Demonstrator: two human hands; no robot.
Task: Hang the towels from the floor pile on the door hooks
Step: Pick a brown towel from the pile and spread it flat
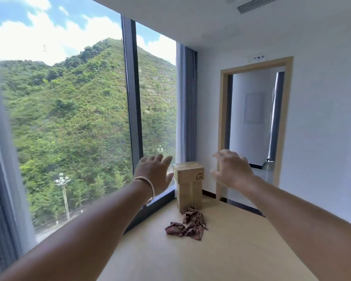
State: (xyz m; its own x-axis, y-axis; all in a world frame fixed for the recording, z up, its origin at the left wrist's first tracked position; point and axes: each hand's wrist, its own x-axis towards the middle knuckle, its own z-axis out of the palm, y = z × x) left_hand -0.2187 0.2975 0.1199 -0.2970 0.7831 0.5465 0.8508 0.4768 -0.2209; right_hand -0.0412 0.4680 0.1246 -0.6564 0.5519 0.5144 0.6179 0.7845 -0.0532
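Note:
A crumpled pile of reddish-brown towels (pixel 188 225) lies on the light wooden floor near the window corner. Both my arms stretch forward above it. My left hand (pixel 155 172), with a bangle on the wrist, is held out with relaxed fingers and holds nothing. My right hand (pixel 230 169) is also empty, fingers spread and slightly bent. Both hands hover well above and beyond the pile, on either side of a cardboard box. An open doorway (pixel 255 122) with a wooden frame is in the right wall; no hooks are visible.
A tall cardboard box (pixel 188 187) stands upright in the corner just behind the towels. Floor-to-ceiling windows (pixel 69 118) run along the left, with grey curtains (pixel 185 102) at the corner. The wooden floor (pixel 221 256) spreads in front of me.

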